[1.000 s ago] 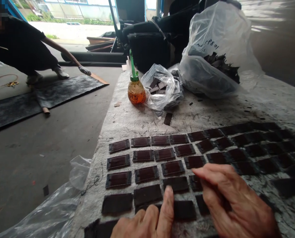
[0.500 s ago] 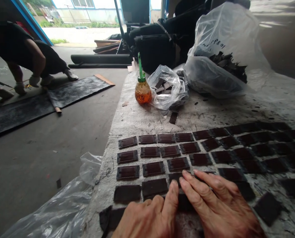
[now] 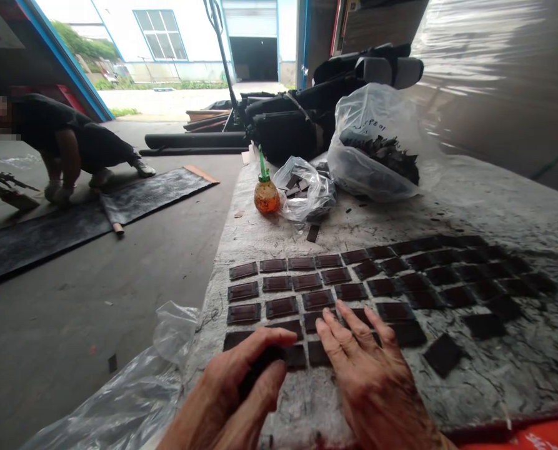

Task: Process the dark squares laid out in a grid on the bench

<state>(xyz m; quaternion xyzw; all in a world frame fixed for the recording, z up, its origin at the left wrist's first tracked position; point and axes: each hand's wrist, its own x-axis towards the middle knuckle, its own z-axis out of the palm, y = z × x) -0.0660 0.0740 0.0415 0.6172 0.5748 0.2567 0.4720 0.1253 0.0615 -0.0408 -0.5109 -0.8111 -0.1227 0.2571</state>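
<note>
Small dark rectangular pieces (image 3: 280, 307) lie in rows on a whitish, fibre-strewn cloth-covered table (image 3: 241, 240). Most in the far rows show a brown-red middle with black ends, while the nearest ones look plain black. My left hand (image 3: 232, 390) is curled at the near left of the rows, with a black piece (image 3: 260, 367) between thumb and index finger; part of that piece is hidden by the fingers. Flat on the nearer pieces rests my right hand (image 3: 372, 375), fingers stretched out and covering some of them. A loose black piece (image 3: 443, 355) lies askew to its right.
Behind the rows stand a squeeze bottle (image 3: 266, 197) with orange liquid and a green spout, a small clear bag (image 3: 323, 199) and a larger bag (image 3: 377, 178) of dark scraps. Clear plastic (image 3: 133, 375) hangs at the left edge. A person (image 3: 67, 137) crouches on the floor beyond.
My left hand has drawn back from the pieces and curled around a black piece. My right hand stays on the rows, its fingers more spread. The view has tilted up.
</note>
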